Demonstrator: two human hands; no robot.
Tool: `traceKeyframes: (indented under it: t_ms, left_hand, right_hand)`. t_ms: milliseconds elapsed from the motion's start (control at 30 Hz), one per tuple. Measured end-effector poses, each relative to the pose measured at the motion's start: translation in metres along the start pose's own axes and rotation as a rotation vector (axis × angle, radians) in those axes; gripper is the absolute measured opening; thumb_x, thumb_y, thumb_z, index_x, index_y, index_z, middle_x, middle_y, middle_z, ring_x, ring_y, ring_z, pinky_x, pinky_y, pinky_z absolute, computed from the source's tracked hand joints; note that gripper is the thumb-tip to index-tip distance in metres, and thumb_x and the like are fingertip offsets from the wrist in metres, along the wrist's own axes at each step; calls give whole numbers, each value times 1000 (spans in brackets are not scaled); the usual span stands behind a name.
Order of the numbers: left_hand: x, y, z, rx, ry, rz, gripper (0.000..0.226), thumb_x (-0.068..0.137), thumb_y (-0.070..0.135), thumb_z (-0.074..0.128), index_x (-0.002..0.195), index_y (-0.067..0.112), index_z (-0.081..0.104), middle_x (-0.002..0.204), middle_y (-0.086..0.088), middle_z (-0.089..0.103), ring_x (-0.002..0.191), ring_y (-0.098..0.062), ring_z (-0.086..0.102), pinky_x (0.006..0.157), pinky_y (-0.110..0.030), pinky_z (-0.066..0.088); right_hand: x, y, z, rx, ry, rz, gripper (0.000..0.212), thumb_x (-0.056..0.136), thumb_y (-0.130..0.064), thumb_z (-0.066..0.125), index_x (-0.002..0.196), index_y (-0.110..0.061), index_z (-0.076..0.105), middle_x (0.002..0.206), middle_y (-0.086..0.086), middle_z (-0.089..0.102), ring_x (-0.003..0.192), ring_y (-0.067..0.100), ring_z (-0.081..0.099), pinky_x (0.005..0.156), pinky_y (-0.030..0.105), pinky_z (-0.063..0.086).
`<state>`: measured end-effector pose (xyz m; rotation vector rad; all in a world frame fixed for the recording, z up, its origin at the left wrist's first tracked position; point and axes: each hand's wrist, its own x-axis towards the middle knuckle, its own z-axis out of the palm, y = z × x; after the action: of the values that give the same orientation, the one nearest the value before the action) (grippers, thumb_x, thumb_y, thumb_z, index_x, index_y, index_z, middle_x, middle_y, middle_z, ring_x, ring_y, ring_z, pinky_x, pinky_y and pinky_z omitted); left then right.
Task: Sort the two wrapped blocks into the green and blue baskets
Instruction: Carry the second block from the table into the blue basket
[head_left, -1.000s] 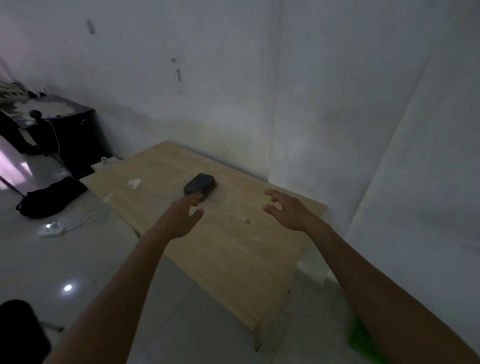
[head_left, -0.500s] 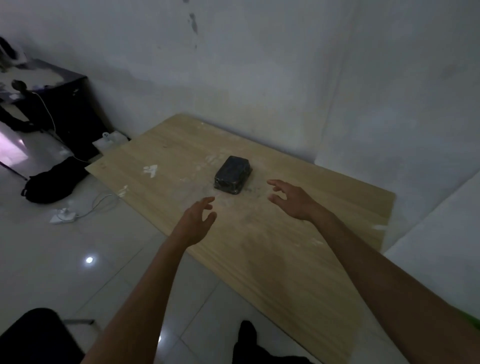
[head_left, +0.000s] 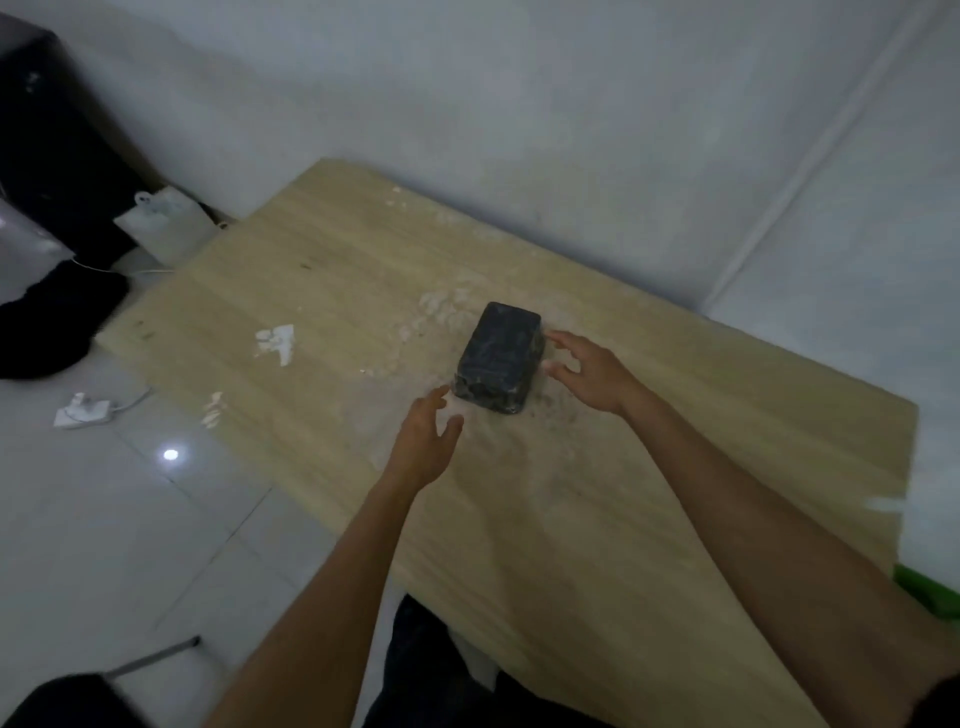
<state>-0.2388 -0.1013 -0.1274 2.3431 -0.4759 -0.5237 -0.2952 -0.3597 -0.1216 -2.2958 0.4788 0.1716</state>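
Because the wrapped block (head_left: 497, 357) looks bulky, both the left hand (head_left: 423, 441) and right hand (head_left: 592, 371) flank it on the table (head_left: 623, 519), fingers spread, seemingly for a two-sided lift.

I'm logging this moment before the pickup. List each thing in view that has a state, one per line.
wrapped block: lying flat on the table, not lifted.
left hand: open, fingers spread, just short of the block's near end.
right hand: open, at the block's right side, contact unclear.
green basket: only an edge visible, contents hidden.
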Motion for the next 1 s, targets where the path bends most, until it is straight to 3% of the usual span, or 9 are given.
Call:
traceKeyframes:
  t_ms: [133,233,433,667,833,1000]
  left_hand:
    - [48,-12,12,-3,-21,-48,68,93,47,47,148,12,25,151,-15,32,138,-31,34,111,-43,33]
    - [79,-15,18,47,-39,25,69,93,52,42,147,10,29,150,-16,36,139,-32,33,113,-47,31]
    - [118,-23,20,160,-184,137,68,93,58,32,150,21,24,159,-2,25,150,-26,8,121,-47,6]
    - [167,-15,7,214,-332,229,66,95,56,28,150,20,23,161,-2,19,150,-25,2,121,-49,0]
    - [189,3,9,275,-391,268,60,98,52,26,148,19,28,161,-2,20,150,-27,3,120,-49,2]
    - [191,11,14,323,-442,282,64,98,53,22,148,15,26,160,-5,23,150,-28,8,120,-51,6]
  right_hand:
    - [59,-5,13,-34,14,69,65,97,-48,47,154,-25,27,160,6,31,145,27,33,117,42,30]
    - [90,-8,22,-27,22,157,67,96,-51,46,155,-28,24,161,5,29,145,28,33,117,44,32]
    - [99,-6,31,87,109,291,59,97,-44,51,151,-28,34,154,8,41,135,29,46,110,45,41]
    - [57,-6,44,60,370,592,58,91,-59,48,140,-28,44,127,14,53,115,38,53,94,46,49]
    - [16,-24,76,35,484,804,67,90,-66,41,139,-20,43,126,19,48,114,41,53,92,47,51]
    - [-7,-30,89,149,441,889,78,85,-74,39,136,-16,44,124,19,51,113,41,56,93,49,50]
